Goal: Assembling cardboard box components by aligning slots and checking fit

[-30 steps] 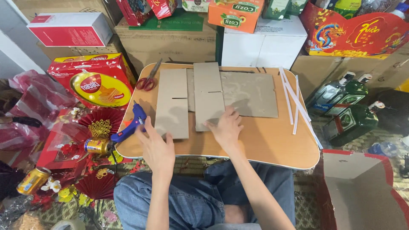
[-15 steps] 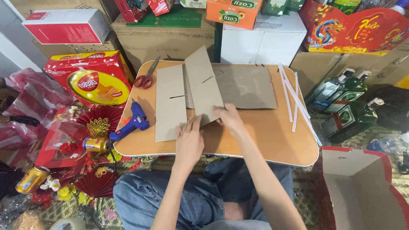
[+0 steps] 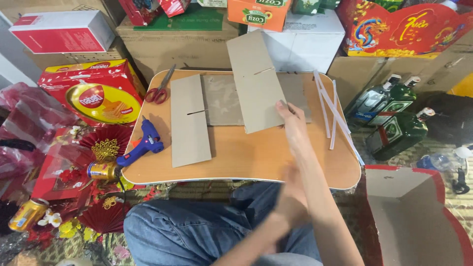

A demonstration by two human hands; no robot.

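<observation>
one right hand (image 3: 291, 120) pinches a slotted cardboard panel (image 3: 256, 81) at its 5 o'clock corner; the left hand (image 3: 290, 197), blurred at 6 o'clock, has a grip i cannot tell.

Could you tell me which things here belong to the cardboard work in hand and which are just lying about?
In hand:
right hand lifting a slotted cardboard panel
second slotted panel
flat cardboard sheet
left hand, blurred, holding nothing

Lying about:
scissors
blue glue gun
white strips
green bottles
biscuit box
</observation>
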